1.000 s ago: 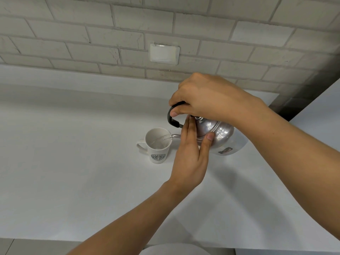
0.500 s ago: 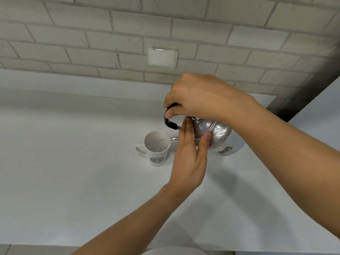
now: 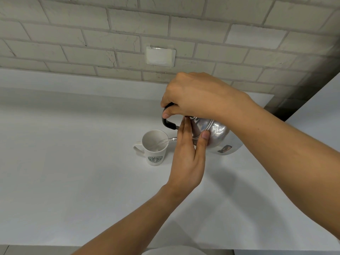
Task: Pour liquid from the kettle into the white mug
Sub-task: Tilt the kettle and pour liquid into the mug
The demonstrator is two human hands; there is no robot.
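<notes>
A shiny metal kettle point(image 3: 219, 134) with a black handle is tilted to the left above the white counter point(image 3: 73, 172). My right hand point(image 3: 195, 97) is shut on the handle from above. My left hand point(image 3: 187, 153) rests with straight fingers against the kettle's lid and front. A clear stream runs from the spout into the white mug point(image 3: 154, 147), which stands upright just left of the kettle, its handle pointing left and a green logo facing me. The spout is mostly hidden behind my left fingers.
A pale brick wall rises behind the counter with a white outlet cover point(image 3: 160, 56) on it. A dark gap point(image 3: 287, 105) and another white surface point(image 3: 320, 105) lie at the right. The counter's front edge runs along the bottom.
The kettle stays tilted over the mug and the water keeps flowing. Both hands keep their hold; the view has shifted only slightly.
</notes>
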